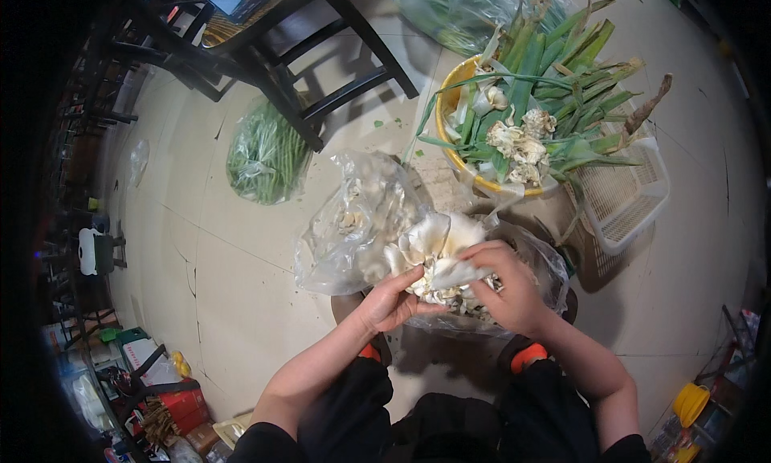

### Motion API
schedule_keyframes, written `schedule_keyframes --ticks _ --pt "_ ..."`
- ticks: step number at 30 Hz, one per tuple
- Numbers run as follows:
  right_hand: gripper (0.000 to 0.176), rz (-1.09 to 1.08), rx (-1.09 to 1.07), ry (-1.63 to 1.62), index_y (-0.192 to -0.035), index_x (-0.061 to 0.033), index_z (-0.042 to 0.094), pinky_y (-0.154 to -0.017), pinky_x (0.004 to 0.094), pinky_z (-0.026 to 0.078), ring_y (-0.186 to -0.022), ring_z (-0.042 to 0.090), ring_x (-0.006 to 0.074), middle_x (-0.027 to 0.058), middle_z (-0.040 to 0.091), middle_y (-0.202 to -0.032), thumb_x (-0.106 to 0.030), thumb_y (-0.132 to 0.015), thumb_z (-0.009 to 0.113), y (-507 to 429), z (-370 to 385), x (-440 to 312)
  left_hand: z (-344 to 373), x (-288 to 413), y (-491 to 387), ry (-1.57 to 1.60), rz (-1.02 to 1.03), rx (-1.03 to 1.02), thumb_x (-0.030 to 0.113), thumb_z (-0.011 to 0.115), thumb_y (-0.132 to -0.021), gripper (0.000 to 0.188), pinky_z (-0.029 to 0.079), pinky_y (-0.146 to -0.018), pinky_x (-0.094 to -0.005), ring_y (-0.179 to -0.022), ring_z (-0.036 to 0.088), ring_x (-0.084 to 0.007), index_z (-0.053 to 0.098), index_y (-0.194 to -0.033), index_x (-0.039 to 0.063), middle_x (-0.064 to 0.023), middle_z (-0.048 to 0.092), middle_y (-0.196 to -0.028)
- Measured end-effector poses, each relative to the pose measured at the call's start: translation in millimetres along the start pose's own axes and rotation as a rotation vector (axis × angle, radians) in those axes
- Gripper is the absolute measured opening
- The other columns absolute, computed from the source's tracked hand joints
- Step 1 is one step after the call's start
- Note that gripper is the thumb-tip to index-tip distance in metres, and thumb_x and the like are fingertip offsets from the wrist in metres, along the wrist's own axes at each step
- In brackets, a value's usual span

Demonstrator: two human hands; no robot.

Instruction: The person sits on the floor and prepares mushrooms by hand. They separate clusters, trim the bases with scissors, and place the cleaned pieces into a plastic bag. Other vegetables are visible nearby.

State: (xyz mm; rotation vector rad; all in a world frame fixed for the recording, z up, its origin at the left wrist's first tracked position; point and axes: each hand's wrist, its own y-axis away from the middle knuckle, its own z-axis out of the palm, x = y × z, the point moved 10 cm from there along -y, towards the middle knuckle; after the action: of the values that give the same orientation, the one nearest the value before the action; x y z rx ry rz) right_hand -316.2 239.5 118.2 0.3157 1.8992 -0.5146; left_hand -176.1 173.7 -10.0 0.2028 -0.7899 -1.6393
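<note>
A large cluster of pale oyster mushrooms (443,237) is held between my hands above an open clear plastic bag (545,261). My left hand (394,300) supports the cluster from its left and lower side, thumb on top. My right hand (506,288) pinches one mushroom cap (455,273) at the cluster's right side; whether that cap is still joined to the rest cannot be told. Just left of the cluster lies another clear bag (331,252) with more mushrooms in it. The lower part of the cluster is partly hidden by my fingers.
Beyond my hands stands a yellow-rimmed tub (449,95) of green leafy trimmings and mushroom pieces (518,144), beside a white plastic basket (656,192). A bag of long green beans (265,156) lies near a dark wooden stool (349,95). Another bag of greens (446,17) is at the top.
</note>
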Motion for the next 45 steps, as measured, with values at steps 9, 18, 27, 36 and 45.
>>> schedule_keyframes --ticks 9,18,27,36,45 --pt "0.033 0.822 -0.108 -0.347 -0.108 0.0007 0.051 -0.074 0.0276 0.049 -0.086 0.059 0.0126 0.0099 0.062 -0.102 -0.011 -0.084 0.071 72 -6 94 2 21 1 0.302 0.102 0.020 0.049 0.047 -0.095 0.066 0.051 -0.094 -0.0578 -0.128 0.047 -0.0389 0.033 -0.145 0.008 -0.0201 0.042 -0.144" --pt "0.020 0.730 -0.087 -0.416 -0.106 0.0011 0.056 -0.067 0.0243 0.054 -0.079 0.060 0.0080 0.0036 0.061 -0.096 -0.005 -0.090 0.065 66 31 95 51 6 -20 0.245 0.083 -0.032 0.044 0.042 -0.099 0.061 0.042 -0.107 -0.0539 -0.129 0.046 -0.0380 0.034 -0.143 0.003 -0.0208 0.044 -0.141" --pt "0.016 0.842 0.040 -0.389 -0.101 0.0027 0.056 -0.062 0.0243 0.053 -0.070 0.063 0.0091 0.0049 0.063 -0.084 -0.007 -0.091 0.063 84 36 109 28 -6 -22 0.330 0.126 0.085 0.037 0.042 -0.101 0.054 0.049 -0.102 -0.0485 -0.125 0.051 -0.0362 0.037 -0.140 0.000 -0.0200 0.047 -0.139" --pt "0.014 0.836 0.162 -0.434 -0.100 0.0010 0.056 -0.061 0.0238 0.051 -0.068 0.062 0.0092 0.0058 0.063 -0.082 -0.006 -0.090 0.063 97 41 113 28 -6 -19 0.307 0.152 0.083 0.034 0.045 -0.100 0.050 0.050 -0.100 -0.0470 -0.122 0.054 -0.0324 0.042 -0.137 0.002 -0.0160 0.052 -0.135" --pt "0.011 0.916 0.261 -0.734 -0.099 -0.0003 0.054 -0.062 0.0247 0.050 -0.069 0.061 0.0110 0.0061 0.062 -0.084 -0.004 -0.091 0.060 104 39 124 19 -1 -12 0.292 0.201 0.120 0.036 0.047 -0.099 0.053 0.051 -0.100 -0.0463 -0.125 0.051 -0.0345 0.039 -0.139 0.002 -0.0167 0.048 -0.138"
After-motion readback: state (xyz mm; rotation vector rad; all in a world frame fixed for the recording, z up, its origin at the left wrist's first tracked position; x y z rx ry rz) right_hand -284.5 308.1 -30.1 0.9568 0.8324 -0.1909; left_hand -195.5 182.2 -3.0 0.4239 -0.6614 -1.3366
